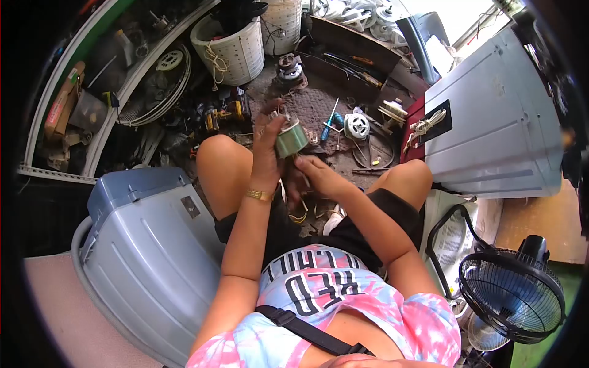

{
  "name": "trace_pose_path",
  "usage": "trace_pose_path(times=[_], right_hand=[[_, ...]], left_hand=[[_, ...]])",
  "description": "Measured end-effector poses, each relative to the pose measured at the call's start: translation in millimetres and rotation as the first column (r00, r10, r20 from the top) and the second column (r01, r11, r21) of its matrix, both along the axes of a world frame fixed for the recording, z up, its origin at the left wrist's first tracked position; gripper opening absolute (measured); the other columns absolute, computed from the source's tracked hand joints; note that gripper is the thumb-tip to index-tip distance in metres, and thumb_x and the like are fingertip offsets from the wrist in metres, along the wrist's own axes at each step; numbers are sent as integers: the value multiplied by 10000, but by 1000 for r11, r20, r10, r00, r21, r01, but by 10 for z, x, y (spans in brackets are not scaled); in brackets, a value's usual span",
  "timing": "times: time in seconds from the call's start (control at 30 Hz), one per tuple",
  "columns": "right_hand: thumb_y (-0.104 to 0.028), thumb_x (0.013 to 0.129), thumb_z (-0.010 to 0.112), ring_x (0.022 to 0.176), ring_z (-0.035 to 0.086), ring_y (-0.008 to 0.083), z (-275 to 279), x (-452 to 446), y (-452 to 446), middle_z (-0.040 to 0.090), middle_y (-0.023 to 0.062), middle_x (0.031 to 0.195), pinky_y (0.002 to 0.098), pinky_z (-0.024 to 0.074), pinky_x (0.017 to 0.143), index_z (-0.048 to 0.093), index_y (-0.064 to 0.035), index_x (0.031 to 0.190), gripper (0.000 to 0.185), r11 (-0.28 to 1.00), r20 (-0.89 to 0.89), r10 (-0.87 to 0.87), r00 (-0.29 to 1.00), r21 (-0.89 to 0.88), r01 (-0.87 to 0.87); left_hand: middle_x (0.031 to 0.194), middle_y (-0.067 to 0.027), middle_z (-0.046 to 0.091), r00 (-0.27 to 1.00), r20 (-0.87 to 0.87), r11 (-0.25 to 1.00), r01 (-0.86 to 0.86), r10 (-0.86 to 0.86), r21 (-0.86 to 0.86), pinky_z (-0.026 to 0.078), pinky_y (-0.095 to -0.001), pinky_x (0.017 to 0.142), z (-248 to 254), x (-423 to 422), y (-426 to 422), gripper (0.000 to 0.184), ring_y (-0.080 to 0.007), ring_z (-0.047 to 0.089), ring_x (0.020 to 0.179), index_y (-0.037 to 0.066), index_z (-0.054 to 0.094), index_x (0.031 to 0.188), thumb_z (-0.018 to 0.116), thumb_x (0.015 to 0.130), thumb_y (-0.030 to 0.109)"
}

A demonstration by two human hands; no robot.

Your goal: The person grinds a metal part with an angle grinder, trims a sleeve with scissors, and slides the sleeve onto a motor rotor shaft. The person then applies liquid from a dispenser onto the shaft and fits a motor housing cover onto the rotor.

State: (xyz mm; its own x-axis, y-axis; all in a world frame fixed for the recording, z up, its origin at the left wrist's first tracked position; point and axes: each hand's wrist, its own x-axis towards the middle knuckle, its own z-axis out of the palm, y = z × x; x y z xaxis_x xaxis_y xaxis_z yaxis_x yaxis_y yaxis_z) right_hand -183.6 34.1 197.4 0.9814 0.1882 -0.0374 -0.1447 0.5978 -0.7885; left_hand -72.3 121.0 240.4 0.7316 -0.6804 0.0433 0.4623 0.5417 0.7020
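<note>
My left hand (267, 144) is raised above my knees, its fingers closed round a green spool-like cylinder (291, 141) with a pale rim at its upper end. Just below and to the right is my right hand (316, 173). Its thumb and fingertips are pinched together close to the cylinder's lower edge; whatever lies between them is too small to make out. Past the cylinder, on the floor, lie a blue screwdriver (331, 118) and a round white-and-metal motor part (356, 126). A small motor (288, 69) stands farther back.
A yellow and black power drill (227, 113) lies left of the work area. White baskets (236, 52) stand behind. A grey plastic housing (153, 227) is close by my left side, a large white panel (491, 116) at the right, and a black fan (512, 294) at lower right.
</note>
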Motion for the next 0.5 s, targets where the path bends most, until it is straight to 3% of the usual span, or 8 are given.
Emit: trace_pose_path(times=[0.03,0.07,0.13,0.27,0.4,0.5], right_hand=[[-451,988,355,613,649,327,44,13,-61,618,175,720,408,544,598,454,-58,871,421,978,-7,-57,998,-203,55],[-487,983,329,627,650,350,90,26,-121,627,195,781,421,544,604,464,-51,909,462,912,-16,-108,994,-399,92],[-510,982,289,632,650,353,120,1,-139,629,214,843,426,544,614,473,-35,957,509,999,-182,38,983,26,-34],[-450,990,264,709,656,355,110,-24,-96,631,225,870,439,542,672,485,-5,1045,500,996,-209,40,977,83,-23],[-297,972,298,724,659,328,117,-25,-65,635,182,832,406,545,680,513,2,1000,369,1000,-155,27,987,5,-27],[-197,944,354,667,647,287,363,-105,76,620,161,746,378,538,634,516,-4,933,253,875,-151,-275,950,-450,181]], left_hand=[[917,-63,608,981,160,982,-134,112,133,565,-365,722,-73,47,-46,414,-207,640,816,95,489,1251,598,894,273],[917,-65,609,994,4,989,-105,105,105,566,-369,715,-122,82,-54,402,-209,640,815,98,501,1236,601,892,281],[916,-70,611,951,-303,998,-52,63,47,568,-376,701,-166,115,-16,380,-214,638,812,104,526,1204,608,887,297],[921,-84,608,969,-223,991,-90,111,104,570,-399,676,-270,179,-12,357,-223,632,814,113,562,1150,614,879,339],[955,-60,605,966,-230,989,-94,118,113,570,-381,675,-282,145,0,349,-202,618,836,123,558,1159,620,880,323],[883,4,549,966,-197,983,-153,170,98,529,-279,673,-151,89,-13,274,-110,583,757,96,548,1093,635,877,241]])
